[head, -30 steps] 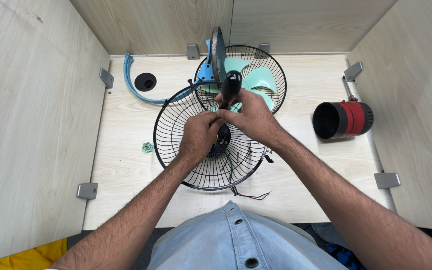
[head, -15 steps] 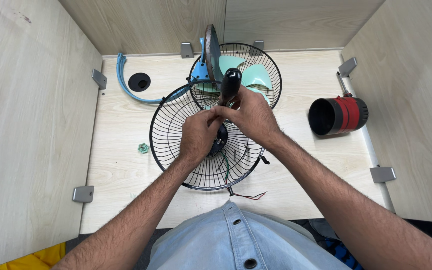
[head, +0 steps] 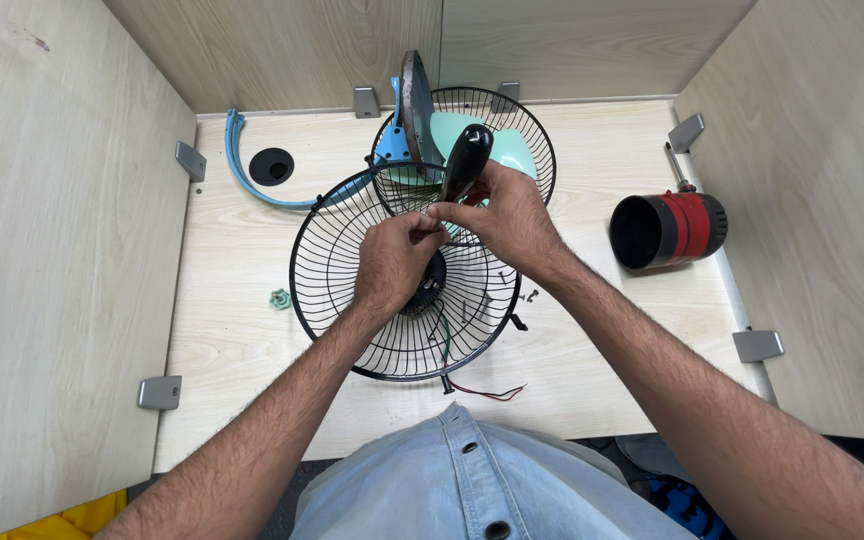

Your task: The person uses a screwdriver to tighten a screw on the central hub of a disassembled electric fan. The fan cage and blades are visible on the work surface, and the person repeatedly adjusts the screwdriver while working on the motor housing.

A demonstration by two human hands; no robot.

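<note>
I see a black handle (head: 467,162), dark and glossy, standing tilted above the middle of the table (head: 222,330), over the near fan guard (head: 352,300). It looks like the grip of a tool; its tip is hidden behind the fingers, so I cannot tell what it meets.

The right hand (head: 507,215) closes around the lower end of the handle, fingers curled. The left hand (head: 392,262) sits just beside it, thumb and fingertips pinched together at the same spot; whatever small part it pinches is hidden.

The guard, a round black wire grille, lies flat on the table beneath both hands. A dark hub (head: 430,290) shows at its centre below the left hand. Green, red and black wires (head: 472,385) trail from the hub past the near rim.

A second guard (head: 512,130) lies behind, overlapping the first, with a pale green blade (head: 492,140) inside it. A blue bracket with a round plate (head: 410,110) stands upright at its left edge.

Further out: a curved blue strip (head: 242,170) around a cable hole (head: 271,166) at far left, a small green knob (head: 280,298) just left of the near guard, small screws (head: 527,295) to its right, and a red and black cylinder (head: 672,228) on its side at far right.
</note>
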